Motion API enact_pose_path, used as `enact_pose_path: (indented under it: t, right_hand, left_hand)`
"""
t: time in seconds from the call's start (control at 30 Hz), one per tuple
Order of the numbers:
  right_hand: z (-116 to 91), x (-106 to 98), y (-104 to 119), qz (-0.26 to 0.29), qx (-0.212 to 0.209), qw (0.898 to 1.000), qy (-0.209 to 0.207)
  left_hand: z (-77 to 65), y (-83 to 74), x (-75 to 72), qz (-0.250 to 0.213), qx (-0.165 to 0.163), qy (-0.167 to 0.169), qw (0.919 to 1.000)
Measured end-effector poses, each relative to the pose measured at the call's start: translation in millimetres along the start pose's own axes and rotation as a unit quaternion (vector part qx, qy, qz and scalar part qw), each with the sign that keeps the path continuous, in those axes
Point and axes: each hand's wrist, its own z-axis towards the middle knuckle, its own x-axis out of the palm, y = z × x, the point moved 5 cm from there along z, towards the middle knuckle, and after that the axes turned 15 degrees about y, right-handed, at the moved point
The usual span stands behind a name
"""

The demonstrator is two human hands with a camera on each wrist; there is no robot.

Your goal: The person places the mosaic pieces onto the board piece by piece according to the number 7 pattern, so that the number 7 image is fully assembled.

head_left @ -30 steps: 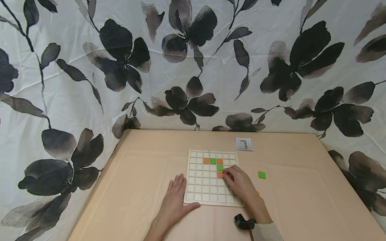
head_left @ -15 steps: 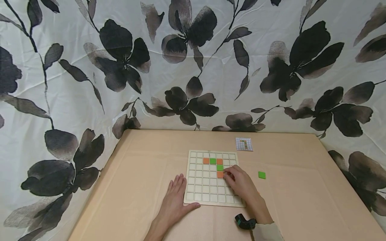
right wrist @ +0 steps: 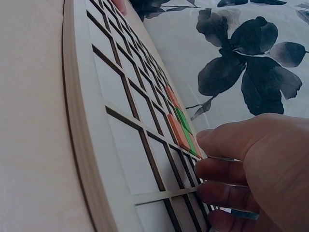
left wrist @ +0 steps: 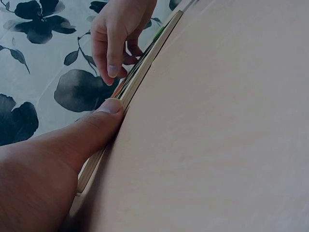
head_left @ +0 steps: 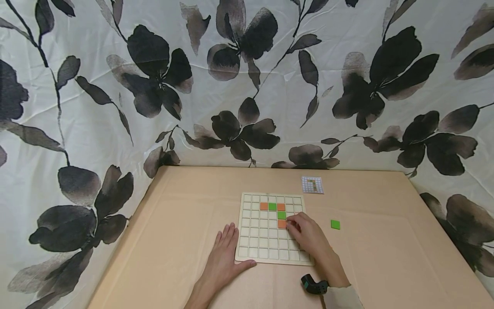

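A pale wooden grid board (head_left: 258, 242) lies on the table. Orange and green square tiles sit in its cells, in a row with a short column below the row's right end. My left hand (head_left: 220, 259) rests flat along the board's left edge, its thumb (left wrist: 99, 123) against the near edge. Over the board's right side is my right hand (head_left: 308, 234), its fingertips beside the lowest orange tile (head_left: 282, 224). Its fingers are loosely bent, and no tile shows between them in the right wrist view. Part of the grid is hidden under this hand.
A loose green tile (head_left: 335, 224) lies right of the board. Behind the board is a small printed card (head_left: 312, 185) with a grid pattern. A black device (head_left: 314, 284) is at my right wrist. Floral cloth (head_left: 247, 86) hangs behind the table.
My right hand has shifted very slightly to the right. A bit of orange that showed beside the right wrist a second ago is out of sight. My left hand has stayed still.
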Motion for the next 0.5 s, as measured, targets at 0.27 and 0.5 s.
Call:
enact_pose_path:
  t: [0.27, 0.5]
  right_hand:
    - [-1.8, -0.3, 0.4, 0.001, -0.001, 1.000, 0.000]
    - [-3.7, -1.8, 0.0, -0.005, -0.006, 1.000, -0.012]
  left_hand:
    - [-0.3, 1.0, 0.7, -0.002, 0.000, 0.002, 1.0000]
    - [-0.4, 1.9, 1.2, 0.000, 0.002, 0.002, 1.0000]
